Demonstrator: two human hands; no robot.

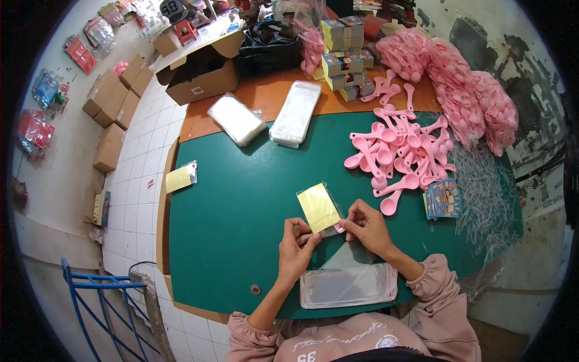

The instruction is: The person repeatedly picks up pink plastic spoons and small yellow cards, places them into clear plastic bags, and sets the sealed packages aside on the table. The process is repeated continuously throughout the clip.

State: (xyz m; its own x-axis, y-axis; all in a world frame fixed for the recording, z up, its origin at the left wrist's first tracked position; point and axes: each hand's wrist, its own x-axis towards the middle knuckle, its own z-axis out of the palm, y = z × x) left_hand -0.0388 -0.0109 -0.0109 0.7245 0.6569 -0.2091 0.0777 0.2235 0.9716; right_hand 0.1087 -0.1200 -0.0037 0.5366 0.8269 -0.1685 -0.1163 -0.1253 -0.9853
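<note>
Between my two hands is a small transparent plastic bag with a yellow card [319, 208] inside. My left hand [295, 248] pinches its lower left corner between thumb and fingers. At the lower right corner, my right hand [368, 229] closes on the same bag, where a bit of pink shows near the fingertips. Just below lies a stack of transparent plastic bags [347, 288], with one loose sheet of film sticking up from it. To the right is a heap of pink measuring spoons [401, 148], and beside it a small pile of blue printed cards [443, 199].
Another bagged yellow card [181, 177] lies near the table's left edge. Two stacks of plastic bags [295, 113] sit at the back, by an open cardboard box [202, 81]. Banded card stacks [344, 57], bulging bags of pink spoons [452, 78] and shredded film [485, 193] line the far right.
</note>
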